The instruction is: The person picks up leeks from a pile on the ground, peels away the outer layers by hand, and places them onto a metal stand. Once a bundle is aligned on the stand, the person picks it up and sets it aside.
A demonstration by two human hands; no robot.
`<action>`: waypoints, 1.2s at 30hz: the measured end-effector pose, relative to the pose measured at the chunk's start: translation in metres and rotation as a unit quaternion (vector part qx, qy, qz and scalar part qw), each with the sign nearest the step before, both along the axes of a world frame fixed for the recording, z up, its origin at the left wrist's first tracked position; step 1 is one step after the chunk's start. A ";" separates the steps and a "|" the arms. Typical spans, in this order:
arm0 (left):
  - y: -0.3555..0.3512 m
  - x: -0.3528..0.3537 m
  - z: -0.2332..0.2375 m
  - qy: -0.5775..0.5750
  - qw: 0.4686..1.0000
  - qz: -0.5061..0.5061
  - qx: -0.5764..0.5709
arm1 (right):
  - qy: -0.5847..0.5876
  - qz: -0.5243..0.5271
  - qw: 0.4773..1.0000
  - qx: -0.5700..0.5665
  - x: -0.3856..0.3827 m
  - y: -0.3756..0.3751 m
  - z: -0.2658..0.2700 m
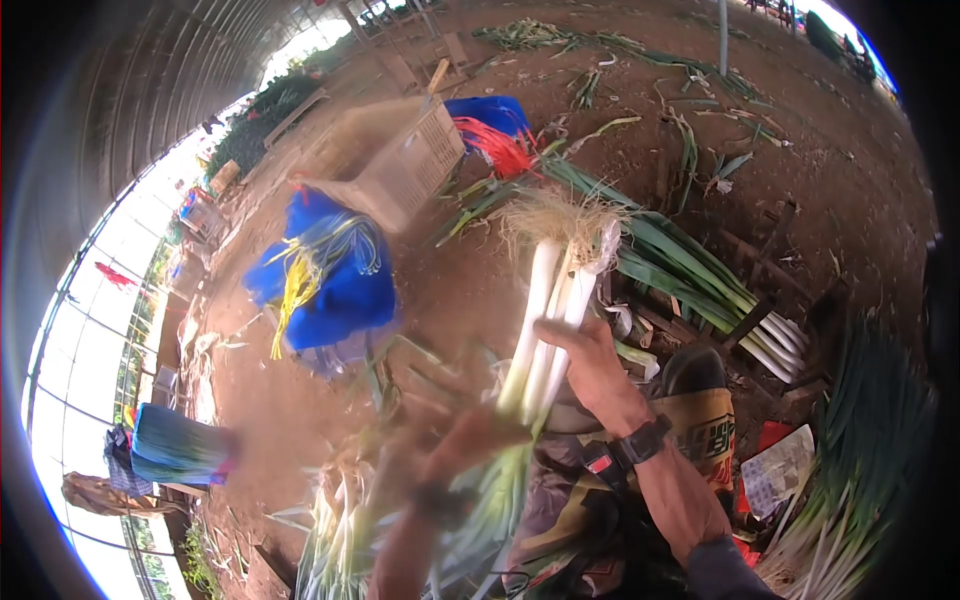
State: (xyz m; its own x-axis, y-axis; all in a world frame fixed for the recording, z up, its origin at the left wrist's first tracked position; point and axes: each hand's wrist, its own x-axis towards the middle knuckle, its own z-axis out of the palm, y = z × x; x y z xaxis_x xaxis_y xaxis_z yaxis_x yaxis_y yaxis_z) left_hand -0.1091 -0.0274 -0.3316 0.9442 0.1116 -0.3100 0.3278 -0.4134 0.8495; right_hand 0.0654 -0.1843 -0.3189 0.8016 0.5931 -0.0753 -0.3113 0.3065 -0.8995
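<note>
hands (588, 365) grip rooty white leeks (545, 320) above brown soil (290, 410).

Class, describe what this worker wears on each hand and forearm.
The right hand is ungloved, with a dark, watch-like band at the wrist and a dark sleeve farther up. The left hand, also ungloved, is blurred, with a dark patch at its wrist.

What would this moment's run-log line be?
right hand: grips long white-stalked green leeks, roots up | left hand: blurred, near them | beyond: beige plastic crate
</note>
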 end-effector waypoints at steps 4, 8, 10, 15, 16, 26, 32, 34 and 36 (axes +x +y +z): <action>-0.014 -0.001 0.014 0.118 0.991 0.014 0.058 | 0.039 0.007 0.998 0.044 -0.001 0.003 0.004; 0.012 -0.032 -0.038 -0.078 0.993 0.039 -0.083 | 0.032 0.046 0.997 0.056 0.004 -0.004 0.005; 0.020 -0.049 -0.060 -0.093 0.989 0.069 -0.094 | 0.028 0.048 0.996 0.064 0.004 -0.007 0.004; -0.027 -0.055 0.024 0.010 0.983 0.078 0.164 | 0.031 0.021 0.998 0.050 0.001 -0.006 0.006; -0.035 -0.059 0.033 0.005 0.977 0.115 0.178 | 0.024 0.009 0.999 0.043 -0.001 -0.006 0.008; -0.034 -0.136 -0.018 -0.061 0.951 0.186 0.238 | 0.091 0.035 0.992 0.086 0.001 -0.001 0.005; -0.036 -0.153 -0.038 -0.163 0.910 0.380 -0.040 | 0.081 0.018 0.994 0.067 0.001 -0.002 0.006; -0.036 -0.158 -0.045 -0.181 0.897 0.401 -0.052 | 0.056 0.023 0.996 0.062 -0.002 -0.003 0.010; -0.030 -0.164 -0.045 -0.155 0.911 0.381 0.025 | 0.046 0.027 0.997 0.063 -0.003 -0.002 0.012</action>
State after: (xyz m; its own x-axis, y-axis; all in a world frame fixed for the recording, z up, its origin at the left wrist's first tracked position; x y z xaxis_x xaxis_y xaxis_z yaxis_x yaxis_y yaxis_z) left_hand -0.2733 -0.0571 -0.3766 0.6282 0.7778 -0.0194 0.2838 -0.2059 0.9365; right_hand 0.0625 -0.1865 -0.3065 0.7609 0.6452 -0.0686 -0.4094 0.3954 -0.8222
